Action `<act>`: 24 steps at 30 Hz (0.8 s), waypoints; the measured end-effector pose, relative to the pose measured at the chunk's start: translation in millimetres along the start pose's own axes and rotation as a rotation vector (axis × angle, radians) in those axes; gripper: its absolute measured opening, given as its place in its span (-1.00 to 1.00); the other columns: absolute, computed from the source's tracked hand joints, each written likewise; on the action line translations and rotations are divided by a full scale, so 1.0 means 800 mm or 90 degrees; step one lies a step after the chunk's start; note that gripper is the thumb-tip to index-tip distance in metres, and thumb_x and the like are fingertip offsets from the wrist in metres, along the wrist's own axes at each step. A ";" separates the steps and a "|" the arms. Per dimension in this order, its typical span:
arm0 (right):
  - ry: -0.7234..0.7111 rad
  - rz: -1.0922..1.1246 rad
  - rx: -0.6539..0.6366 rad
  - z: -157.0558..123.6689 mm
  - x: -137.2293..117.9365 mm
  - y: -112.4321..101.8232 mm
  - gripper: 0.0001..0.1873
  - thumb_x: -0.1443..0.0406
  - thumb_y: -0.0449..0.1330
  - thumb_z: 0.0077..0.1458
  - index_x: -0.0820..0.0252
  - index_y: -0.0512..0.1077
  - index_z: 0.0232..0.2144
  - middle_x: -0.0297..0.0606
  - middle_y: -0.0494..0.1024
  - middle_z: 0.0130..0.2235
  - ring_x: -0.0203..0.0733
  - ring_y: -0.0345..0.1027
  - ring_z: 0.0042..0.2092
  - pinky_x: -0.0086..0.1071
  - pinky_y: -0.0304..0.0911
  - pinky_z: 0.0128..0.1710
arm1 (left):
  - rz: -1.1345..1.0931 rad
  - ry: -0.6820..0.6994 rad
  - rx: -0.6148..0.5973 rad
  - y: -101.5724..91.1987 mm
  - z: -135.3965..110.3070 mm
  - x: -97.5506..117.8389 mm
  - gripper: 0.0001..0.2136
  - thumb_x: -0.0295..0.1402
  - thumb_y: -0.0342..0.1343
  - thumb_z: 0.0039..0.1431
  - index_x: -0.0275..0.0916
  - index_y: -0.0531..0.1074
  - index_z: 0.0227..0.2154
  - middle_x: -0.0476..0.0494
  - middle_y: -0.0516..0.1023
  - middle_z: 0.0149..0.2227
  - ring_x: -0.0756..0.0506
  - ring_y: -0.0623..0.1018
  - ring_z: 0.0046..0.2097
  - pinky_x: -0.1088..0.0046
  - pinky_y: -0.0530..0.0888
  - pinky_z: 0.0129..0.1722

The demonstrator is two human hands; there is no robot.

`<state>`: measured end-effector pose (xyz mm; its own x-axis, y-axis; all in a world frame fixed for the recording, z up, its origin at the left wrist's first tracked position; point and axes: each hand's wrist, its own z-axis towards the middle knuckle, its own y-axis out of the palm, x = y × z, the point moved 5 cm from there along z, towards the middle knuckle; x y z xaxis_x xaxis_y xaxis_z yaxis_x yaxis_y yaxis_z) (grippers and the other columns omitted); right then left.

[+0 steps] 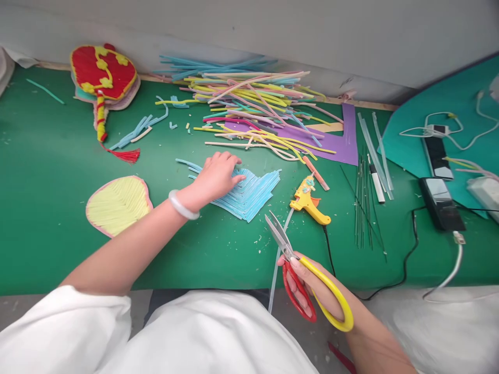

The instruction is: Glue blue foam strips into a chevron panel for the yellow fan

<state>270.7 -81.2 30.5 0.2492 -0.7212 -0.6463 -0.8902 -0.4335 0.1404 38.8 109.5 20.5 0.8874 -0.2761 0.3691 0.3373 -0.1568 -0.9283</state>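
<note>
My left hand (218, 175) lies palm down over the left part of a blue leaf-like piece (249, 195) made of pipe cleaners laid in a V pattern. Its thumb is apart from the fingers, and some fingertips are bent out of sight. Loose blue ends stick out to the left of the hand. Near the table's front edge, my right hand (304, 275) holds scissors (286, 244) with one red and one yellow handle. Their blades are slightly parted and point up and left, away from the blue piece. A yellow glue gun (307, 200) lies just beyond them, a clear glue stick in its rear.
A pile of coloured pipe cleaners (249, 98) lies at the back, partly over a purple sheet (349, 140). At left are a red fan (103, 72) and a yellow leaf-shaped piece (119, 205). Thin wires (362, 208), a black device (440, 202) and cables occupy the right.
</note>
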 end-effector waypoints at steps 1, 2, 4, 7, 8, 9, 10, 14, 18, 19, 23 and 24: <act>0.001 0.011 0.001 0.001 0.001 0.001 -0.46 -0.16 -0.06 0.26 0.18 0.23 -0.08 -0.52 0.29 -0.68 -0.35 0.08 -0.71 -0.45 0.08 -0.68 | 0.007 -0.013 -0.022 0.002 0.014 -0.001 -0.64 -0.13 0.14 0.25 -0.26 0.41 -0.02 -0.29 0.48 0.02 -0.32 0.39 0.09 0.14 0.32 0.02; 0.002 0.020 0.004 0.002 0.003 0.001 -0.46 -0.16 -0.06 0.27 0.18 0.23 -0.08 -0.52 0.29 -0.68 -0.35 0.08 -0.72 -0.45 0.08 -0.69 | 0.014 -0.020 -0.040 0.003 0.026 0.001 -0.62 -0.07 0.15 0.22 -0.27 0.43 -0.07 -0.30 0.49 -0.01 -0.32 0.41 0.06 0.15 0.33 -0.01; 0.001 0.020 0.014 0.004 0.004 0.002 -0.46 -0.16 -0.05 0.26 0.18 0.25 -0.10 -0.51 0.31 -0.66 -0.36 0.10 -0.71 -0.45 0.09 -0.69 | 0.023 -0.029 -0.066 0.007 0.043 0.006 -0.57 0.01 0.17 0.18 -0.30 0.44 -0.15 -0.32 0.52 -0.09 -0.33 0.45 0.00 0.17 0.32 -0.05; 0.004 -0.015 0.024 0.004 0.004 0.003 -0.45 -0.18 -0.05 0.24 0.17 0.27 -0.16 -0.50 0.31 -0.66 -0.37 0.11 -0.68 -0.46 0.09 -0.67 | 0.039 -0.039 -0.077 0.009 0.051 0.014 -0.52 0.04 0.21 0.11 -0.33 0.43 -0.17 -0.33 0.53 -0.15 -0.34 0.46 -0.03 0.16 0.30 -0.03; 0.011 -0.029 0.024 0.004 0.005 0.004 -0.44 -0.20 -0.05 0.23 0.17 0.28 -0.17 -0.49 0.30 -0.66 -0.37 0.10 -0.67 -0.47 0.09 -0.67 | 0.045 -0.039 -0.073 0.009 0.050 0.016 -0.52 0.03 0.23 0.10 -0.33 0.42 -0.17 -0.34 0.52 -0.14 -0.36 0.45 0.00 0.15 0.29 -0.02; 0.019 -0.039 0.026 0.004 0.006 0.004 -0.42 -0.21 -0.05 0.22 0.17 0.29 -0.17 -0.50 0.30 -0.66 -0.37 0.10 -0.67 -0.47 0.09 -0.68 | 0.051 -0.038 -0.066 0.009 0.048 0.017 -0.52 0.02 0.25 0.09 -0.33 0.42 -0.17 -0.35 0.51 -0.11 -0.37 0.43 0.03 0.15 0.29 -0.01; 0.029 -0.046 0.027 0.005 0.008 0.003 -0.41 -0.22 -0.05 0.21 0.17 0.29 -0.17 -0.50 0.30 -0.65 -0.38 0.09 -0.67 -0.48 0.09 -0.68 | 0.054 -0.038 -0.057 0.008 0.046 0.018 -0.53 0.01 0.26 0.08 -0.33 0.42 -0.17 -0.37 0.49 -0.08 -0.38 0.41 0.06 0.14 0.29 -0.01; 0.057 -0.045 0.009 0.012 0.022 0.000 -0.39 -0.23 -0.03 0.19 0.17 0.30 -0.14 -0.51 0.29 -0.62 -0.41 0.07 -0.68 -0.50 0.06 -0.70 | 0.053 -0.051 -0.052 0.007 0.036 0.015 -0.55 -0.02 0.25 0.10 -0.32 0.40 -0.16 -0.38 0.46 -0.05 -0.38 0.39 0.07 0.14 0.30 -0.02; 0.078 -0.058 -0.006 0.021 0.036 -0.003 -0.39 -0.24 0.01 0.16 0.14 0.31 -0.12 -0.50 0.32 -0.52 -0.46 0.07 -0.69 -0.53 0.04 -0.74 | 0.041 -0.040 -0.077 0.013 0.035 0.009 -0.61 -0.02 0.22 0.13 -0.29 0.41 -0.24 -0.30 0.50 -0.14 -0.33 0.42 0.00 0.17 0.29 -0.03; 0.083 -0.071 -0.005 0.022 0.037 -0.004 -0.39 -0.25 0.02 0.15 0.12 0.31 -0.13 -0.50 0.32 -0.51 -0.46 0.08 -0.68 -0.54 0.03 -0.75 | 0.036 -0.033 -0.072 0.015 0.036 0.008 -0.62 -0.03 0.22 0.14 -0.28 0.41 -0.25 -0.29 0.50 -0.14 -0.32 0.43 -0.02 0.18 0.29 -0.04; 0.113 -0.127 0.008 0.024 0.033 -0.004 -0.39 -0.29 0.03 0.10 0.10 0.28 -0.23 -0.51 0.30 -0.51 -0.47 0.09 -0.70 -0.56 0.02 -0.78 | 0.019 -0.008 -0.046 0.020 0.037 0.005 -0.64 -0.05 0.23 0.14 -0.27 0.41 -0.27 -0.26 0.50 -0.14 -0.29 0.43 -0.05 0.20 0.28 -0.06; 0.118 -0.136 0.011 0.024 0.030 -0.004 -0.38 -0.30 0.02 0.09 0.10 0.27 -0.25 -0.51 0.30 -0.51 -0.47 0.09 -0.70 -0.56 0.01 -0.78 | 0.019 -0.004 -0.043 0.021 0.037 0.005 -0.65 -0.05 0.23 0.14 -0.27 0.41 -0.27 -0.25 0.50 -0.14 -0.28 0.43 -0.05 0.21 0.28 -0.06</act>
<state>272.1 -87.2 0.1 0.4966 -0.7013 -0.5115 -0.8156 -0.5786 0.0014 57.3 133.8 5.0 0.8988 -0.2755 0.3410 0.2889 -0.2128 -0.9334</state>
